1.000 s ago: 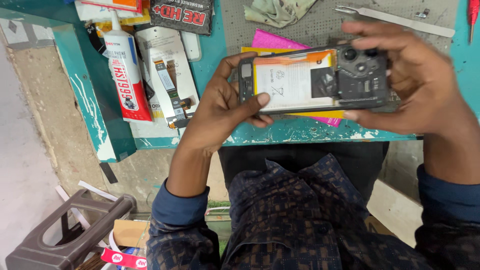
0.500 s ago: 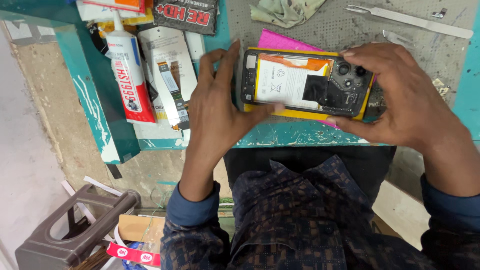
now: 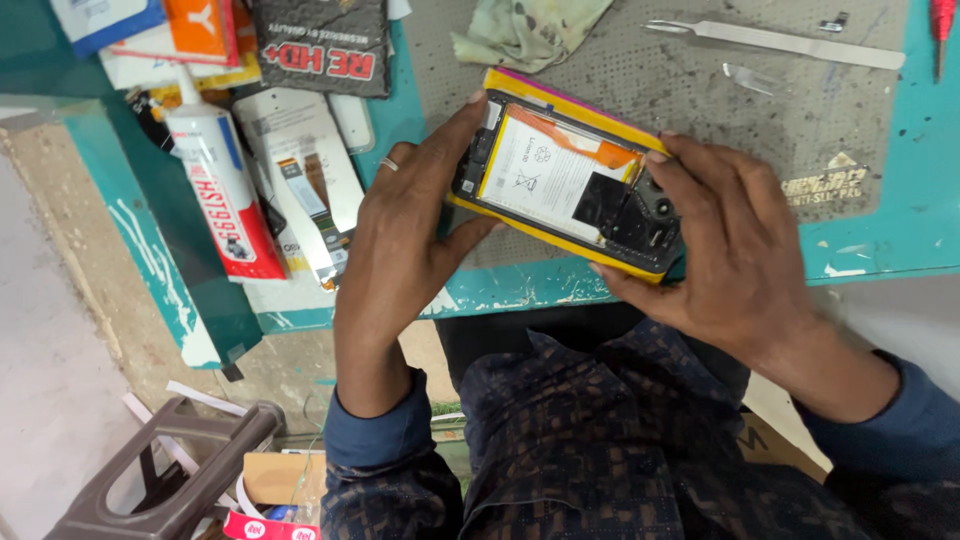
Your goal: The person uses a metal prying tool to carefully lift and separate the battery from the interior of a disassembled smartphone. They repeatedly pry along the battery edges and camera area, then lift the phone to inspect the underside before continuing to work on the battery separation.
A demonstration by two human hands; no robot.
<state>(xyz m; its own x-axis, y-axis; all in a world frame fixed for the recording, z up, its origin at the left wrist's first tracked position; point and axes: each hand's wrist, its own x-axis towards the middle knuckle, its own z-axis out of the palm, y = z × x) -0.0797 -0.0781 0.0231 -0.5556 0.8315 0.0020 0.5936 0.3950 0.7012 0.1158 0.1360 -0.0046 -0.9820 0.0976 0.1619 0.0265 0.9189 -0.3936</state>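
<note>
Holding the opened smartphone with its yellow frame and exposed white battery (image 3: 560, 180) between both hands, I see it tilted now, its left end raised toward the top of the view, where half a second ago it lay nearly level. It sits low over the grey perforated work mat (image 3: 700, 110), near the front edge of the teal surface (image 3: 900, 230). My left hand (image 3: 400, 240), a ring on one finger, has its fingers (image 3: 455, 125) curled over the phone's left end with the thumb pressed under the lower edge. My right hand (image 3: 725, 250) wraps the camera end, fingers closed along the upper and lower edges; since the earlier frame it has slid down and to the right. A pink sheet shows along the phone's upper edge.

No open container shows its contents. A white glue tube with a red label (image 3: 220, 190) lies left of my left hand, beside a flat white parts packet (image 3: 305, 170). A crumpled green cloth (image 3: 525, 30) and long metal tweezers (image 3: 780, 40) lie on the mat beyond the phone.
</note>
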